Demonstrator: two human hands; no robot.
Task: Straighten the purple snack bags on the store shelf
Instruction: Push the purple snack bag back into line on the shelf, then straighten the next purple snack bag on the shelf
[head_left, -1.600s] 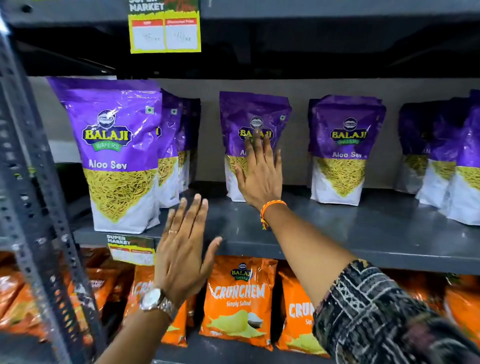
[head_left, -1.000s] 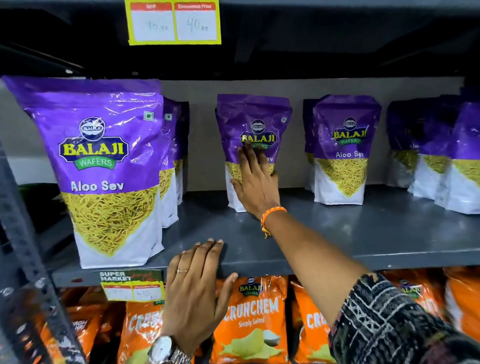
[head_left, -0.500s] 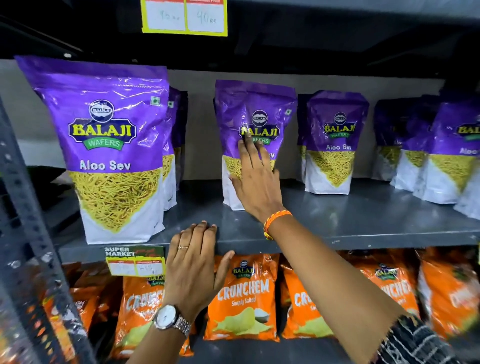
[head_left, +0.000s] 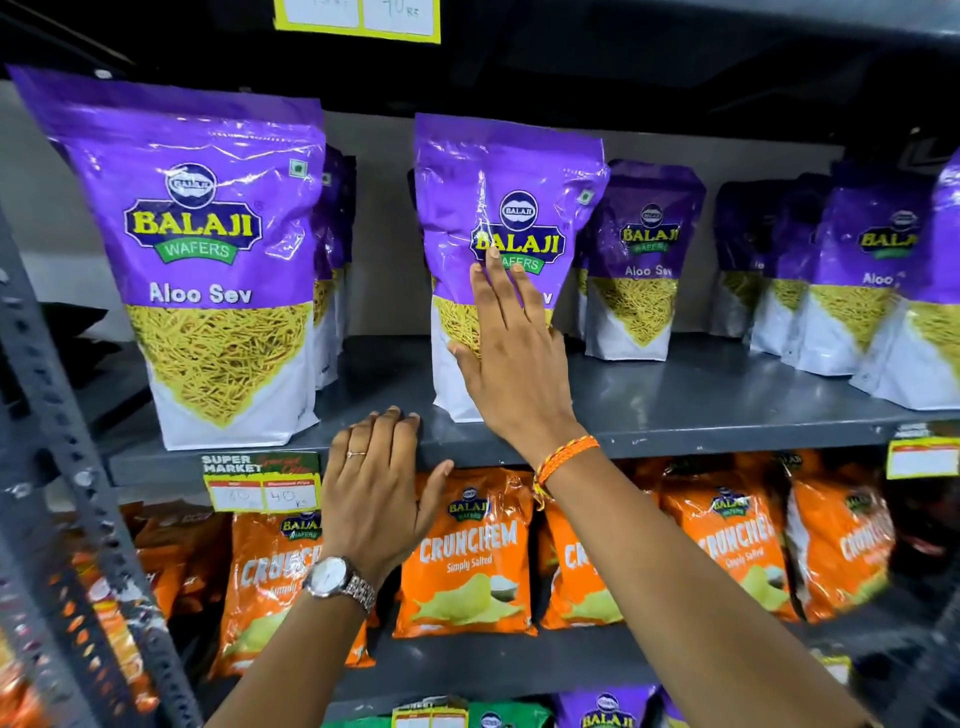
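Since the earlier frames the middle Aloo Sev bag (head_left: 511, 249) has come forward from deep on the shelf to near the front lip, and now looms large at centre frame, its base close to the shelf edge (head_left: 727, 441). The left hand (head_left: 376, 488) has settled from mid-air onto that edge.

The risk, as I judge it: the pouch stands tall on a narrow base with only a flat palm against its face. Pulled further, it could slide off the lip or tip forward onto the Crunchem bags (head_left: 465, 556) below; pushed unevenly, it could twist and end up skewed against the front Aloo Sev bag (head_left: 208, 260) at upper left.

The right hand (head_left: 511, 358) reaches up from lower right, fingers spread and laid flat on the bag's front, fingertips touching the Balaji logo, thumb at the pouch's left edge. It presses rather than clasps; nothing is gripped. The left hand lies lower centre, fingers together and hooked over the shelf edge, thumb splayed below, apparently bracing. More purple bags (head_left: 644, 260) sit further back at right, not yet brought forward.
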